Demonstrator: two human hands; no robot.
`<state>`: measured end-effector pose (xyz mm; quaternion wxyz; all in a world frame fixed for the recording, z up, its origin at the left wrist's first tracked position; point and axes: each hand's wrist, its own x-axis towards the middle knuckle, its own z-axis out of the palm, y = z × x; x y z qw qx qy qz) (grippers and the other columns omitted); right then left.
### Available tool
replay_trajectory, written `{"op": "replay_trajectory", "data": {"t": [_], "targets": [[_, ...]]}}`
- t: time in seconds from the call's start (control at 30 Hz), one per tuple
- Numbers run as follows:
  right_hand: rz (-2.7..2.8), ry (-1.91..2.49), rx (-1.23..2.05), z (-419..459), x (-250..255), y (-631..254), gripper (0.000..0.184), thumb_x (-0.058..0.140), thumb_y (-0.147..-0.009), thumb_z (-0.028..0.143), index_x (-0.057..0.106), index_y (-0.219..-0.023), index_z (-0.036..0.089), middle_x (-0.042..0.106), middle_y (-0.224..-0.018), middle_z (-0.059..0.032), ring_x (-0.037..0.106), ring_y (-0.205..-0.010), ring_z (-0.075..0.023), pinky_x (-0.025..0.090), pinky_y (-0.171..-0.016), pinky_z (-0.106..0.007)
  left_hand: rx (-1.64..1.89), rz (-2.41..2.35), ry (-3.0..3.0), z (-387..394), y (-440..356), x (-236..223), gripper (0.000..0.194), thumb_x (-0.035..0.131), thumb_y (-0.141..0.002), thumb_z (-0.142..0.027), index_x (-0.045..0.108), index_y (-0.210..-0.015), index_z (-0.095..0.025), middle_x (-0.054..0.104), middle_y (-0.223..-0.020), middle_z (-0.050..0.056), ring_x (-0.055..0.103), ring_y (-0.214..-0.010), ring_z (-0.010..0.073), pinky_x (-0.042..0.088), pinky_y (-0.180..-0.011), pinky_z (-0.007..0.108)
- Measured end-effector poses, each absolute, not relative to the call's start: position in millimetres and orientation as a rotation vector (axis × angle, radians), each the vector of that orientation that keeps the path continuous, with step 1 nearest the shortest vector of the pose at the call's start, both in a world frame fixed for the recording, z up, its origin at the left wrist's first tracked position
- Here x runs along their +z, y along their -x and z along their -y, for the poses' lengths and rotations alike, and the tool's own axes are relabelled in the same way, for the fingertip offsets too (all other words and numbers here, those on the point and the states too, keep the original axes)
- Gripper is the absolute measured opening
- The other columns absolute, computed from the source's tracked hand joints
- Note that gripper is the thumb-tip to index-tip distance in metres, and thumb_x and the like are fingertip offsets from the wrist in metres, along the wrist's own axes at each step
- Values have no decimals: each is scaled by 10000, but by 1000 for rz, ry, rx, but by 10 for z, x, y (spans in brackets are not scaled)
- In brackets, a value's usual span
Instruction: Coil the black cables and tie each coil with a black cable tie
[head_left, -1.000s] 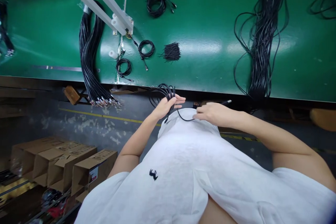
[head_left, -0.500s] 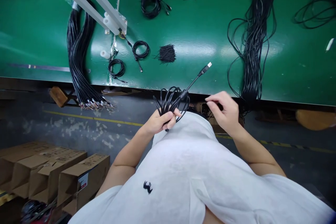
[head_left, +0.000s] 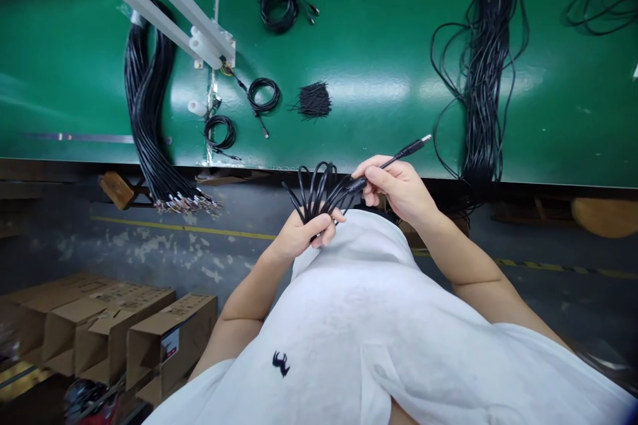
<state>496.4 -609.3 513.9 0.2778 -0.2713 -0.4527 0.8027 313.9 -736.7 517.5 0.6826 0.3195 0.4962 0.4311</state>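
Observation:
A black cable point(head_left: 319, 189) is gathered into loops in front of my body, just off the bench's near edge. My left hand point(head_left: 310, 234) is closed around the bottom of the loops, which fan out above the fingers. My right hand point(head_left: 391, 187) pinches the cable near its end, beside a thick black cylinder point(head_left: 357, 184) on the cord. Past those fingers the plug point(head_left: 415, 146) points up and to the right, its metal tip bare. Part of the loops is hidden behind my left fingers.
On the green bench point(head_left: 379, 126) lie a pile of short black ties point(head_left: 315, 100), several coiled cables point(head_left: 278, 8), a long cable bundle point(head_left: 149, 99) at left and a loose one point(head_left: 486, 80) at right. A white post stand point(head_left: 204, 46) rises at left. Cardboard boxes point(head_left: 169, 339) stand lower left.
The cable's right end left my right hand, then stood free beside it. Now that hand has moved left onto the cable by the plug. My left hand keeps hold of the loops.

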Motion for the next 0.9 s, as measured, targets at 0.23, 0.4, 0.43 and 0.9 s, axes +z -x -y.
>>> {"op": "replay_trajectory", "data": {"t": [0.23, 0.4, 0.43, 0.9], "targets": [[1232, 730, 2173, 6112, 5159, -5009, 315, 714, -838, 461, 671, -939, 165, 647, -641, 26, 607, -506, -81, 518, -493, -186, 939, -1314, -938, 7390, -3128, 5258, 343, 566, -935, -437, 694, -1028, -133, 601, -601, -7, 448, -462, 69, 348, -451, 206], [1285, 737, 2092, 6130, 5140, -4974, 306, 703, -850, 454, 669, -954, 168, 665, -693, 15, 644, -589, -91, 553, -569, -202, 1006, -1399, -969, 7385, -3124, 5279, 299, 563, -942, -409, 698, -1015, -152, 592, -616, -13, 442, -476, 67, 356, -466, 203], [1300, 735, 2077, 6133, 5134, -4971, 301, 698, -855, 450, 666, -963, 171, 672, -708, 11, 652, -607, -95, 560, -586, -208, 1017, -1404, -962, 7381, -3122, 5284, 294, 565, -941, -408, 700, -1008, -155, 592, -618, -13, 439, -475, 66, 356, -466, 203], [1552, 663, 1847, 6109, 5189, -5004, 269, 756, -806, 406, 694, -940, 180, 688, -899, -38, 675, -783, -144, 580, -713, -283, 1147, -1558, -1064, 7358, -3072, 5236, 275, 582, -928, -408, 716, -983, -174, 624, -653, 0, 480, -511, 96, 430, -562, 253]]}}
